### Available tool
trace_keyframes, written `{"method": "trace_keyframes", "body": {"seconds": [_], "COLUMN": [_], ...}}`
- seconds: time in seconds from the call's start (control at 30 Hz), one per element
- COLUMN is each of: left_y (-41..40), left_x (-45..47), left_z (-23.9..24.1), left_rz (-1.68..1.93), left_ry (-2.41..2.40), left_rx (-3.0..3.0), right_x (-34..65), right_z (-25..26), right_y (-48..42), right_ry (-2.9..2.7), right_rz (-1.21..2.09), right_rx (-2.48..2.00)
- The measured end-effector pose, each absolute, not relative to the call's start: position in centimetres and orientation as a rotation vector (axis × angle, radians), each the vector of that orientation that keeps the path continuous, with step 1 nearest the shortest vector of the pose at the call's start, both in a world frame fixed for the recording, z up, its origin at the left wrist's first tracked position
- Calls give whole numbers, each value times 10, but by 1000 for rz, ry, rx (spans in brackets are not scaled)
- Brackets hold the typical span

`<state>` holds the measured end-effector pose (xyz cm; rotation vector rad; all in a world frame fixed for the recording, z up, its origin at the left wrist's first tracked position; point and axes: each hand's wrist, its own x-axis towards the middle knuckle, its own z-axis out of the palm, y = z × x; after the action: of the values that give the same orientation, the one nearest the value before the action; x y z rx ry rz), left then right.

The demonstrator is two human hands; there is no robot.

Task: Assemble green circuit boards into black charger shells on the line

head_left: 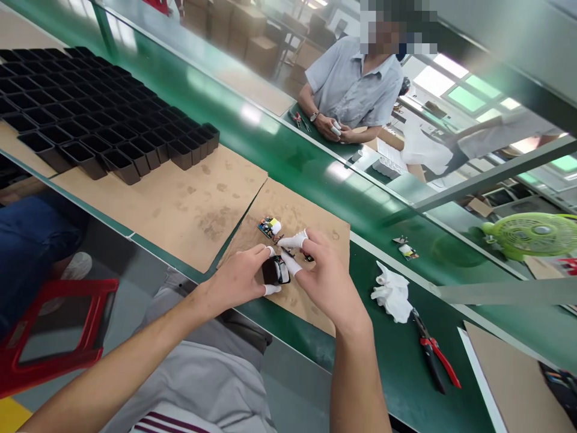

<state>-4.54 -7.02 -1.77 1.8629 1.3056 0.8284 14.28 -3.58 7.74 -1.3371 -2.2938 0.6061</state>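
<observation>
My left hand (pixel 241 273) grips a small black plastic case (pixel 273 272) over the cardboard, finger and thumb on opposite sides of it. Inside the case's open end, something white and some parts show. My right hand (pixel 318 267) is closed at the case's far edge, its thumb and finger pinching a small dark piece that I cannot make out. White finger covers are on fingertips of both hands. Just beyond them lies a small circuit board (pixel 269 227) with a yellow and a white component. Another small dark part (pixel 309 258) is partly hidden beside my right fingers.
Rows of black open boxes (pixel 121 162) stand at the left on cardboard (pixel 216 204). To the right lie crumpled white cloth or paper (pixel 391 291), red-and-black pliers (pixel 431 346) and another circuit board (pixel 408 251). A green fan (pixel 536 233) and a seated person (pixel 356 84) are across the bench.
</observation>
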Motion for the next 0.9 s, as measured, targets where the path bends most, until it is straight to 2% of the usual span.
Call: {"method": "trace_keyframes", "body": {"seconds": [0.23,0.47,0.9], "left_y": [-70,-68,-69], "left_x": [-44,-43,-43], "left_z": [-17,-16,-13], "left_rz": [837,784,727], "left_ry": [1370,1361,1364], "left_rx": [1828,1875,1905], "right_x": [153,140,135], "right_z": [43,-4,1], "right_y": [-86,-100,-105], "right_ry": [-2212,-1831,-1996], "right_rz": [299,157,73], "right_rx": [-1117,-1204,-1195]}}
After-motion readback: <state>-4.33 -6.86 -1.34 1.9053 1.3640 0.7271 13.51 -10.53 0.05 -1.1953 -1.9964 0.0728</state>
